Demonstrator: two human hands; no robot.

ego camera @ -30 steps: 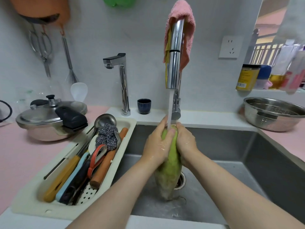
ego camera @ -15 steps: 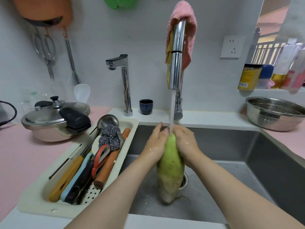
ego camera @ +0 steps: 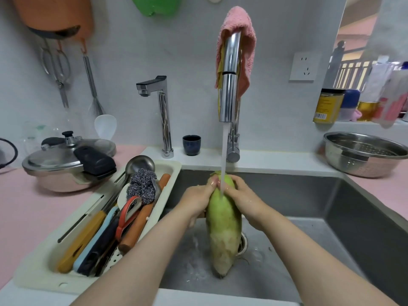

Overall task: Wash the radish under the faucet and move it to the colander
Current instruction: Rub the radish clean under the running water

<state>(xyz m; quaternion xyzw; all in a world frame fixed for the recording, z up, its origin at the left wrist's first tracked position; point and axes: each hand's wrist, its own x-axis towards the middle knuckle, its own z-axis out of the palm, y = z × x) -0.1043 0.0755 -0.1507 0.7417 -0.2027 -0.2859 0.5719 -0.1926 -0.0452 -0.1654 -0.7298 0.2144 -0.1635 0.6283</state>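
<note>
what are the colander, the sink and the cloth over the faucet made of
Colander: shiny stainless steel by its look, mirror-like wall, punched holes.
Sink: stainless steel too, duller brushed finish, soft grey reflections.
Cloth: pink looped fabric, nubby like terry; cotton or microfibre cannot be told.

Green radish (ego camera: 224, 219): long, green top fading to a whitish root end, wet, upright in the sink (ego camera: 287, 195), tip down by its drain. Chrome faucet (ego camera: 229, 85) over the sink, stream hitting the radish top. Steel colander (ego camera: 362, 166) upright, right of the sink.
</note>
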